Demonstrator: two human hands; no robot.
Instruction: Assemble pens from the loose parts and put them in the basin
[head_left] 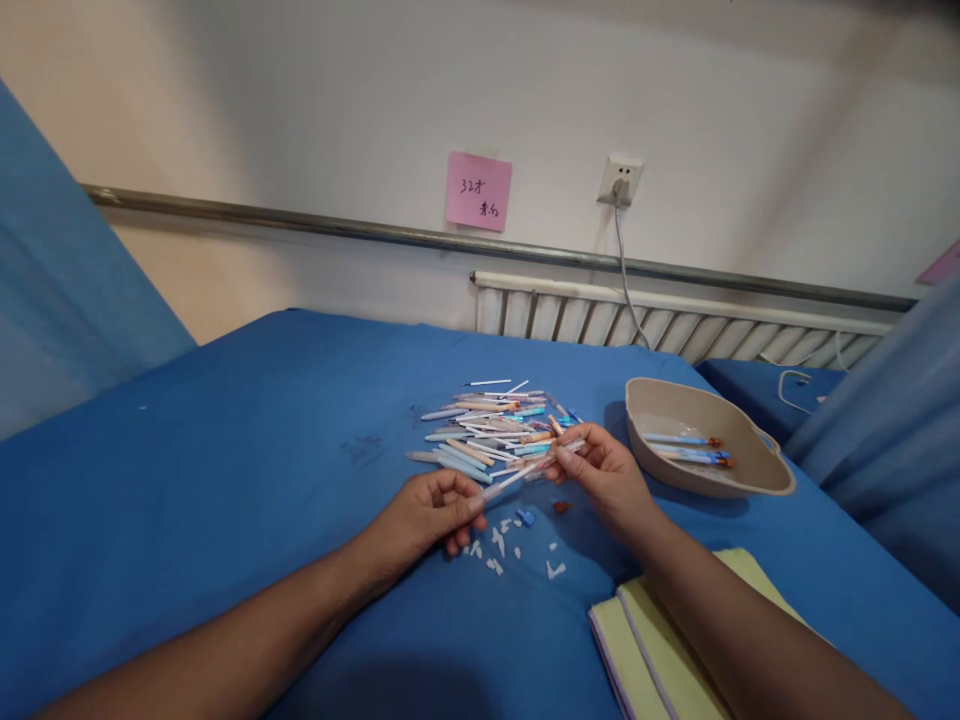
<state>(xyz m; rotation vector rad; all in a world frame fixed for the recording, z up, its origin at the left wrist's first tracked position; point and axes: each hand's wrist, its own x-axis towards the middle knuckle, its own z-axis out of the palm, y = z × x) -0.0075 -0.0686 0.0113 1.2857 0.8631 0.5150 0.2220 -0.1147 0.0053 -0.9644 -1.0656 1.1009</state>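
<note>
My left hand (pixel 441 508) pinches the lower end of a slim, pale, see-through pen (pixel 516 478), which slants up to the right. Its upper end is between the thumb and fingers of my right hand (pixel 604 472), where a reddish part shows; the fingers partly hide it. Just beyond my hands lies a loose heap of pen parts (pixel 469 452), with barrels in pale blue, grey, peach and white and several thin refills. Small white pieces (pixel 498 542) are scattered in front of my left hand. Near them lie a blue piece (pixel 526 517) and a brown piece (pixel 561 507).
A beige plastic basin (pixel 757 480) stands right of my right hand, with several blue pens (pixel 682 440) in it. Under my right forearm is a folded yellow-green cloth (pixel 660 660). Blue cloth (pixel 225 470) covers the table. A radiator (pixel 570 315) runs along the wall behind.
</note>
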